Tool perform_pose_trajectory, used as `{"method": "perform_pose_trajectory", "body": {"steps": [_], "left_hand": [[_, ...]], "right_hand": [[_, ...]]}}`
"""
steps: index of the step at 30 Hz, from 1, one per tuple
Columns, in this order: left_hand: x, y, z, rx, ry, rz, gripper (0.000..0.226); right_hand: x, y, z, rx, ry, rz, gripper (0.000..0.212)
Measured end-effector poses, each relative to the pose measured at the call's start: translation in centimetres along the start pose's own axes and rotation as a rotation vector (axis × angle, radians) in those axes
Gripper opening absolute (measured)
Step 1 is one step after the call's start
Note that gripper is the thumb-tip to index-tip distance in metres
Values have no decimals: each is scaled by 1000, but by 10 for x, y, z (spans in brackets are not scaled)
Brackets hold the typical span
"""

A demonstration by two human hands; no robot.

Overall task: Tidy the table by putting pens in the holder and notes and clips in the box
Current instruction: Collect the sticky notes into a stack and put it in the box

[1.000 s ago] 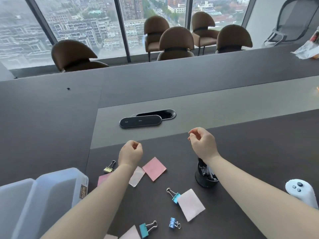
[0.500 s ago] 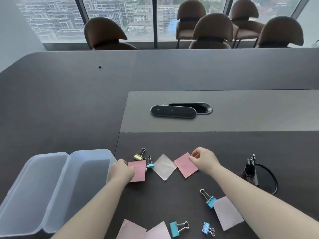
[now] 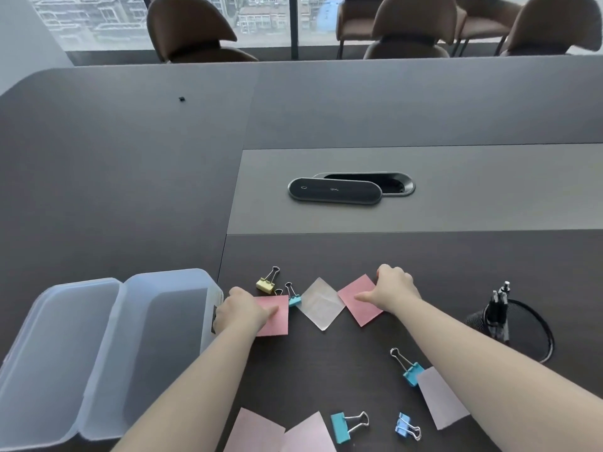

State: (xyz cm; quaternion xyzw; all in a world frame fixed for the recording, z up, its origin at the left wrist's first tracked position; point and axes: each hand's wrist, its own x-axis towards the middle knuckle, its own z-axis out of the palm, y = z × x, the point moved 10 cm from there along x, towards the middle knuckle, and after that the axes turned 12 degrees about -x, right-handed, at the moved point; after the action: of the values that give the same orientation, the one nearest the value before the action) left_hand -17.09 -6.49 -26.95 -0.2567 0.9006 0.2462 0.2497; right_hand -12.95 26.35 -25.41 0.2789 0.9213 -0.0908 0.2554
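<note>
Pink notes point(image 3: 272, 316) point(image 3: 359, 300) under both hands' fingers point(image 3: 362, 297), pressed flat; neither pinched.

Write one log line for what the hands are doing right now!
left hand: on pink note by box | right hand: on pink note | clips: on table | box: open, no notes seen inside

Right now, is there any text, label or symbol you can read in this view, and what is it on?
No readable words anywhere.
Sticker on the box side wall, by the left hand: dark, mostly hidden, unreadable.
Black oval panel: a small ring symbol and a faint mark, too small to read.
Notes: blank.
</note>
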Motion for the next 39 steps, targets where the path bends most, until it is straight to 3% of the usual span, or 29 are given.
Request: {"method": "perform_pose_trajectory", "body": {"steps": [3, 6, 11, 14, 17, 20, 27, 31, 34, 39], "left_hand": [[-1, 2, 3, 3, -34, -44, 74], [-1, 6, 2, 2, -43, -13, 63], [-10, 16, 2, -260, -39, 117, 38], [-11, 18, -5, -425, -16, 162, 41], [-12, 14, -15, -487, 25, 175, 48], [-13, 8, -18, -472, 32, 182, 45], [-21, -1, -14, -500, -48, 242, 27], [-23, -8, -19, -568, -37, 224, 30], [-24, -12, -21, -628, -52, 225, 27], [-34, -11, -24, -701, -60, 259, 31]], "right_hand": [[-2, -5, 1, -73, -6, 28, 75], [-1, -9, 4, -98, -19, 29, 71], [-6, -10, 15, -36, -109, 4, 32], [-8, -15, 14, 110, -70, -40, 17], [-11, -26, 5, 381, 6, -115, 23], [-21, -49, 10, 515, -46, -218, 24], [-31, -97, 31, 26, -32, -349, 33], [-33, -97, 33, 49, 20, -236, 39], [-32, -95, 40, 142, -50, -189, 43], [-34, -78, 47, 247, -141, -174, 11]]}}
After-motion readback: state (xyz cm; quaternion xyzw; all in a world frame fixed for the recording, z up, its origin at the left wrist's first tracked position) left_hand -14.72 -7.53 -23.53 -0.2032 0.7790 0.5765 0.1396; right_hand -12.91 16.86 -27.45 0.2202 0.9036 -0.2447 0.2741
